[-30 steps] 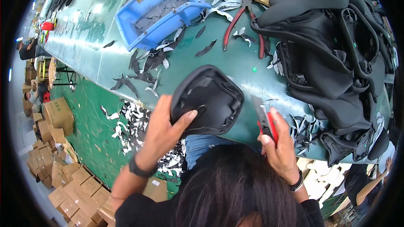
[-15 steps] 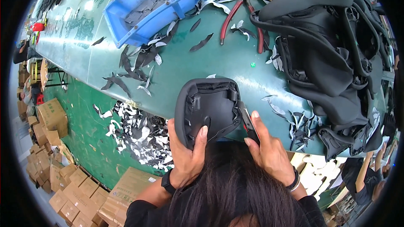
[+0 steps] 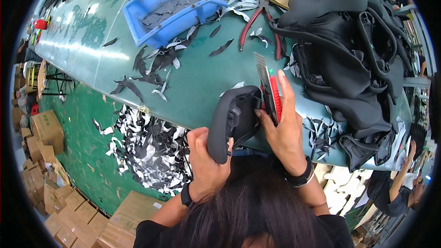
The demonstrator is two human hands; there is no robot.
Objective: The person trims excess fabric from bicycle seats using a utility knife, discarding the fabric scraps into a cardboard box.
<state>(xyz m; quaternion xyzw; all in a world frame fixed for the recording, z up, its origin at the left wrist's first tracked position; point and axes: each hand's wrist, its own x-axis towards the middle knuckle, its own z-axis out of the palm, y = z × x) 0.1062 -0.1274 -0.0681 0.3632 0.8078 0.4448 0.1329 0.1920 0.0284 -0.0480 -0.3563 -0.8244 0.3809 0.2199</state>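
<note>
My left hand [image 3: 207, 170] is closed around the lower left side of a black padded, cup-shaped cover [image 3: 221, 117]. The cover is tilted, its hollow turned to the right. In my right hand [image 3: 287, 135] is a red and black snap-off utility knife [image 3: 271, 89], its blade pointing up and away from me. The right thumb and fingertips are at the cover's right rim; whether they pinch it I cannot tell. Beyond the knife, red-handled pliers [image 3: 248, 30] lie with their handles spread on the green table [image 3: 193, 80].
A blue bin [image 3: 158, 39] of dark flat pieces stands at the back. Black padded parts [image 3: 337, 64] are heaped on the right. Offcuts [image 3: 156, 66] are scattered on the table, with a larger pile [image 3: 149, 151] on the floor. Cardboard boxes [image 3: 133, 213] stand lower left; another person [image 3: 390, 193] is at far right.
The cover has turned and tipped, showing more of its outer left side. My right hand has moved up; the knife's blade has left the cover's right edge and now points upward.
</note>
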